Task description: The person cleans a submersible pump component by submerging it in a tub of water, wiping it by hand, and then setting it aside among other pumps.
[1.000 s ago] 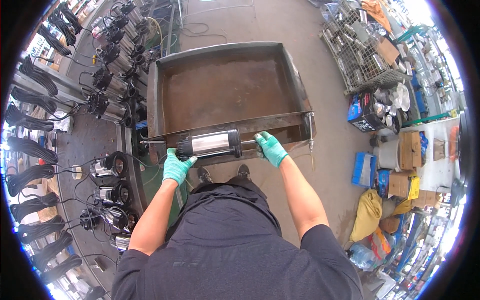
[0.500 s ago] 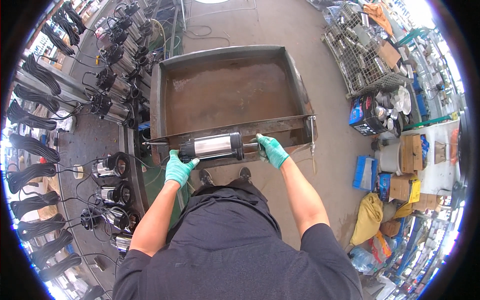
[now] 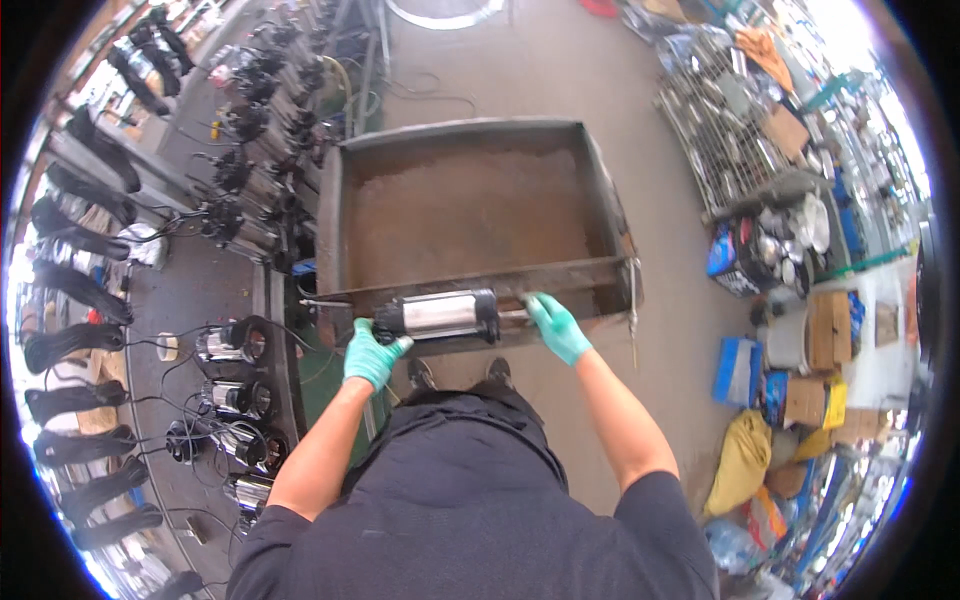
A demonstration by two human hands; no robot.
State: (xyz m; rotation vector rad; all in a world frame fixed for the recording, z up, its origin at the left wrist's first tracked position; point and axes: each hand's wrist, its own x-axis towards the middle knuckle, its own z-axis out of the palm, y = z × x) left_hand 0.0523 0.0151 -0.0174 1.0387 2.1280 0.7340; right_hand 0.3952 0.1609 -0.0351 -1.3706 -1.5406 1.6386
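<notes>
Motor point(image 3: 441, 315), seemingly being steadied, lies between cupping left hand point(image 3: 374, 357) and right hand point(image 3: 558, 328) pinching its shaft point(image 3: 512, 316); moving likely needs both.

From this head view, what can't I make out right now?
All in the head view:
- Underside of the cylindrical motor: faces away from the camera.
- Left hand: palm hidden by its gloved back.
- Right hand: grip on the steel shaft blurred.
- Pale ring: far side cut off by the top edge.
</notes>
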